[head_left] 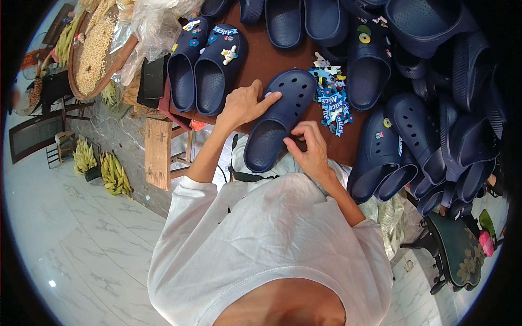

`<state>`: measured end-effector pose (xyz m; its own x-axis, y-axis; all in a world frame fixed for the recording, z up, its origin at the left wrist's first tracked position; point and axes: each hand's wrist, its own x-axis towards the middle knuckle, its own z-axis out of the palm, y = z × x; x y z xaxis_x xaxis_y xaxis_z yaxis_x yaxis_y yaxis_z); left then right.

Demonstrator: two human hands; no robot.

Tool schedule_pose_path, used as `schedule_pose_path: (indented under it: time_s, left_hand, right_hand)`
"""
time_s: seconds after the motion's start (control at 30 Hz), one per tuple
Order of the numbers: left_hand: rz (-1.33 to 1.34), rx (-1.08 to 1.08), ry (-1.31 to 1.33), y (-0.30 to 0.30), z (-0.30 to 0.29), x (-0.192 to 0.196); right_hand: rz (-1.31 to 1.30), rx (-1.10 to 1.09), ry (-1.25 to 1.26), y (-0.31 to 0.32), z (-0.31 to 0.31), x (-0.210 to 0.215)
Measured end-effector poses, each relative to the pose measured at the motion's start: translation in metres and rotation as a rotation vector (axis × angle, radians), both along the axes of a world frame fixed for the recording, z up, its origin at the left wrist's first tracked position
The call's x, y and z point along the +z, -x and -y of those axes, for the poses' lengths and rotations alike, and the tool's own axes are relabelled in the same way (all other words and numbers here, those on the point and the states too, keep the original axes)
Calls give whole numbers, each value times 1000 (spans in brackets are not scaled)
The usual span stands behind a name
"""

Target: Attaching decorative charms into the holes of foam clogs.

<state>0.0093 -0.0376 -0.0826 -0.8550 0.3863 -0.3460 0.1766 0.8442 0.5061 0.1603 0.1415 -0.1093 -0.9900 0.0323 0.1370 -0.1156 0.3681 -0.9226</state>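
Observation:
A navy clog (272, 130) with round holes lies in front of me, its toe pointing away and its heel overhanging the table's near edge. My left hand (246, 105) grips its left side, thumb laid across the holed upper. A small pale bit shows by that thumb, too small to name. Curled fingers of my right hand (311, 145) pinch the clog's right rim near the strap. Just right of the clog lies a pile of shoe charms (333, 103), blue, white and yellow. Left of it stand two navy clogs (217, 70) with charms fixed on their uppers.
Many more navy clogs (418, 130) are heaped along the right and far side of the brown table (261, 51). A black phone-like slab (152, 81) rests at the left edge, near a round tray of pale kernels (98, 57) and clear plastic bags (163, 27). A wooden stool (158, 155) stands below.

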Motion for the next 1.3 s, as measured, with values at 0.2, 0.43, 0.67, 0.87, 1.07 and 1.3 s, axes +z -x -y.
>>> schedule_pose_path:
  time_s: [0.2, 0.43, 0.67, 0.87, 1.07, 1.3]
  left_hand:
    - [-13, -71, 75, 3, 0, -5]
    - [-120, -129, 98, -4, -4, -13]
    - [-205, -300, -4, 6, 1, -21]
    - [-165, -266, -83, 5, 5, -21]
    - [-55, -149, -217, 5, 22, -34]
    - [-202, -45, -257, -16, -14, 19]
  right_hand:
    - [-67, 0, -101, 21, -4, 7]
    - [-32, 22, -139, 24, -4, 7]
    - [-19, 2, -93, 26, -1, 4]
    - [-20, -12, -48, 24, 2, 0]
    - [-50, -24, -52, 23, 0, -2]
    - [34, -31, 44, 22, -13, 10]
